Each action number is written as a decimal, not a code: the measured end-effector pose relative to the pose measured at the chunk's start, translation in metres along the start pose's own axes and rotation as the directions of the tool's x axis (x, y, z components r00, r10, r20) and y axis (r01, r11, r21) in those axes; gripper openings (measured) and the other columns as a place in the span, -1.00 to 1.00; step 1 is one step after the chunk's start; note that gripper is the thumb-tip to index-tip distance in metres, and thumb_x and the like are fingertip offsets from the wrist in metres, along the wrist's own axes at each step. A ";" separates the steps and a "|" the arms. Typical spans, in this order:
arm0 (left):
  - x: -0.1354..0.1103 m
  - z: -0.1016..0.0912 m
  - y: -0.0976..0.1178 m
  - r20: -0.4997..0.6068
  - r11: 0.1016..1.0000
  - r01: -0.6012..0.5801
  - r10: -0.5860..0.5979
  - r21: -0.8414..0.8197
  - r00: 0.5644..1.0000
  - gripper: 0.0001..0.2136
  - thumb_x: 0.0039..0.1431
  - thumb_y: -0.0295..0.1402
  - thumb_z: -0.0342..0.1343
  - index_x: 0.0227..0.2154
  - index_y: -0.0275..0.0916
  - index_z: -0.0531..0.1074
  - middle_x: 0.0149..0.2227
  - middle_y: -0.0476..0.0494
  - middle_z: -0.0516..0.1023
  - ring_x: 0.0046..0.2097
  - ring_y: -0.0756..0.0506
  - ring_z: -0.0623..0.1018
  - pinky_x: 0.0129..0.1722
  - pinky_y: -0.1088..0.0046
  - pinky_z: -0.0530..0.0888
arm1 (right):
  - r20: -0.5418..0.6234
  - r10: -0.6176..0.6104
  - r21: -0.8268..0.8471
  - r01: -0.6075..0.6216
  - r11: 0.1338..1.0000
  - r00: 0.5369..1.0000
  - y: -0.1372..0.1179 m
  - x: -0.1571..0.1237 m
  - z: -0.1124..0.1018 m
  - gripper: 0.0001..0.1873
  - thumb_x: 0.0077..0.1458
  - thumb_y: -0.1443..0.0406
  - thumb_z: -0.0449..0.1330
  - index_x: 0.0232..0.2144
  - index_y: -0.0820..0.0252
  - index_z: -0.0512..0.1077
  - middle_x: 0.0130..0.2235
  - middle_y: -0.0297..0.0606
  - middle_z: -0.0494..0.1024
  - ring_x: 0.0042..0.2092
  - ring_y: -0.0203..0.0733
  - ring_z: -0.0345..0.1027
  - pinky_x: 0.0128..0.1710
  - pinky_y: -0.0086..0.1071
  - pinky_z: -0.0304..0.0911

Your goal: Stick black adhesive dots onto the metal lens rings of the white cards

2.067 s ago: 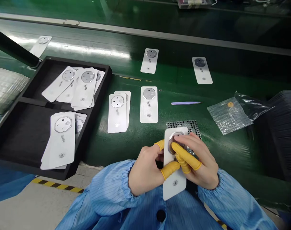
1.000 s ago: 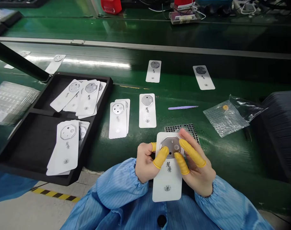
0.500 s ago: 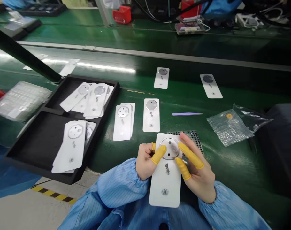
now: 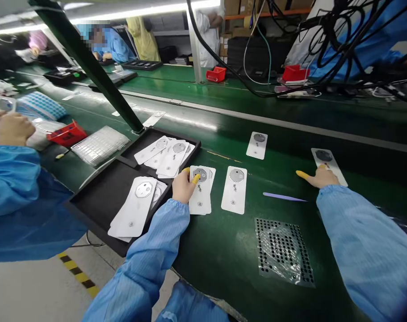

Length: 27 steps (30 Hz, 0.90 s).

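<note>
My right hand point(image 4: 324, 178), thumb wide, fingers overlapping its left edge, is nearest the white rounded card with grey octagonal disc point(image 4: 331, 163) on the green table point(image 4: 220, 250), long axis slanting away leftward; my left hand point(image 4: 182, 187) pinches another white card point(image 4: 200, 192).

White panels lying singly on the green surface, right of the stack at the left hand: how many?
3: the left panel beside the stack, the middle panel farther back, and the right panel, partly covered by the right hand. The right sleeve may hide more.
</note>
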<state>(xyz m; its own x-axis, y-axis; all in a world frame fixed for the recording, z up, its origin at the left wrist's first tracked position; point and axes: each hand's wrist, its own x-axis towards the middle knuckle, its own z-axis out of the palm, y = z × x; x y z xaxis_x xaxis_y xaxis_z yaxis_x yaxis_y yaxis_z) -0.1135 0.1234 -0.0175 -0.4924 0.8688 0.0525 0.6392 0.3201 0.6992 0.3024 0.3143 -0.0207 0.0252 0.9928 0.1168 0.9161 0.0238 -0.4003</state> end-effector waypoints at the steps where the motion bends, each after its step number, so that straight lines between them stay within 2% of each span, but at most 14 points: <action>1: 0.000 0.004 -0.001 -0.023 0.999 -0.017 0.017 0.029 1.000 -0.70 0.06 -0.31 0.16 -0.14 -0.31 0.40 -0.09 -0.34 0.52 0.01 -0.28 0.49 -0.01 0.16 0.42 | 0.011 0.041 -0.017 -0.041 0.999 0.999 0.001 0.001 0.002 -0.47 -0.21 -0.03 0.34 -0.35 0.29 0.41 -0.21 0.17 0.44 -0.08 0.31 0.37 -0.29 -0.07 0.31; 4: -0.002 0.011 0.001 -0.032 0.992 -0.097 0.100 0.075 0.994 -0.60 0.06 -0.37 0.14 -0.02 -0.37 0.33 0.11 -0.44 0.36 0.19 -0.31 0.33 0.17 0.09 0.27 | 0.036 0.219 -0.103 -0.214 0.971 0.975 0.001 -0.001 0.005 -0.51 -0.14 0.05 0.33 -0.29 0.35 0.42 -0.13 0.20 0.42 0.00 0.31 0.32 -0.14 -0.05 0.27; 7: -0.007 0.012 0.006 -0.019 0.982 -0.179 0.181 0.063 0.983 -0.56 0.09 -0.35 0.09 0.04 -0.40 0.29 0.17 -0.46 0.27 0.25 -0.34 0.23 0.23 0.03 0.17 | 0.027 0.385 -0.185 -0.374 0.909 0.923 0.000 -0.001 0.004 -0.38 -0.06 0.07 0.31 -0.08 0.43 0.36 0.03 0.28 0.31 0.09 0.30 0.24 -0.04 0.02 0.24; 9: -0.011 0.010 0.010 -0.040 0.967 -0.249 0.252 0.060 0.967 -0.55 0.14 -0.31 0.03 0.07 -0.42 0.26 0.18 -0.48 0.25 0.25 -0.35 0.22 0.24 0.02 0.16 | 0.027 0.472 -0.224 -0.455 0.862 0.881 -0.001 0.002 0.001 -0.40 0.03 0.08 0.25 0.02 0.35 0.30 0.09 0.13 0.29 0.10 0.15 0.24 -0.01 0.01 0.25; 12: -0.020 0.008 0.016 -0.088 0.928 -0.364 0.370 0.078 0.925 -0.57 0.18 -0.26 -0.03 0.08 -0.36 0.26 0.16 -0.42 0.28 0.22 -0.31 0.29 0.21 0.07 0.23 | 0.065 0.551 -0.250 -0.521 0.816 0.832 0.000 0.009 -0.008 -0.56 0.16 0.15 0.16 0.04 0.23 0.29 0.09 -0.11 0.33 0.06 -0.06 0.29 0.00 -0.07 0.29; 18: -0.041 0.006 0.032 -0.080 0.900 -0.435 0.436 0.024 0.897 -0.64 0.20 -0.31 -0.04 0.02 -0.35 0.32 0.12 -0.38 0.36 0.16 -0.26 0.38 0.17 0.14 0.32 | 0.224 0.597 -0.192 -0.566 0.802 0.770 0.005 0.017 -0.031 -0.66 0.18 0.19 0.15 -0.05 0.28 0.35 -0.07 -0.16 0.44 -0.13 -0.20 0.40 -0.16 -0.24 0.39; 21: -0.053 0.007 0.040 -0.034 0.879 -0.474 0.473 -0.041 0.880 -0.65 0.21 -0.35 -0.03 0.03 -0.35 0.32 0.11 -0.37 0.39 0.15 -0.24 0.39 0.13 0.13 0.36 | 0.217 0.600 -0.161 -0.578 0.800 0.770 0.006 0.018 -0.034 -0.66 0.19 0.19 0.14 -0.04 0.26 0.35 -0.04 -0.15 0.43 -0.10 -0.19 0.39 -0.14 -0.21 0.38; 23: -0.059 0.010 0.044 0.000 0.872 -0.482 0.483 -0.082 0.875 -0.64 0.20 -0.36 -0.02 0.05 -0.32 0.31 0.13 -0.34 0.38 0.17 -0.24 0.38 0.15 0.10 0.35 | 0.194 0.585 -0.129 -0.571 0.811 0.787 0.006 0.017 -0.035 -0.67 0.19 0.19 0.14 -0.05 0.25 0.36 -0.04 -0.15 0.43 -0.09 -0.19 0.38 -0.12 -0.21 0.37; 25: -0.065 0.015 0.046 0.013 0.870 -0.474 0.480 -0.135 0.877 -0.63 0.19 -0.37 -0.01 0.05 -0.32 0.31 0.14 -0.35 0.36 0.18 -0.25 0.36 0.17 0.05 0.31 | 0.173 0.541 -0.075 -0.537 0.840 0.823 0.002 0.012 -0.039 -0.68 0.19 0.20 0.13 -0.06 0.25 0.36 -0.05 -0.16 0.44 -0.10 -0.19 0.39 -0.12 -0.20 0.38; 27: -0.071 0.019 0.048 0.031 0.859 -0.458 0.477 -0.230 0.878 -0.63 0.18 -0.39 0.00 0.05 -0.34 0.31 0.14 -0.40 0.33 0.20 -0.27 0.33 0.19 -0.01 0.26 | 0.144 0.451 0.008 -0.457 0.889 0.881 -0.008 0.001 -0.047 -0.67 0.18 0.19 0.15 -0.05 0.26 0.36 -0.06 -0.18 0.44 -0.11 -0.19 0.40 -0.14 -0.21 0.38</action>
<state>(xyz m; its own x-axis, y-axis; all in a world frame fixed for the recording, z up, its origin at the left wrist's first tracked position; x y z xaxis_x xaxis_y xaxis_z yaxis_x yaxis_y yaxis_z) -0.0368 0.0837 -0.0009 -0.1090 0.9277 0.3572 0.6386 -0.2100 0.7404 0.3145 0.3091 0.0255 0.3782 0.9019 -0.2087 0.8001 -0.4318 -0.4163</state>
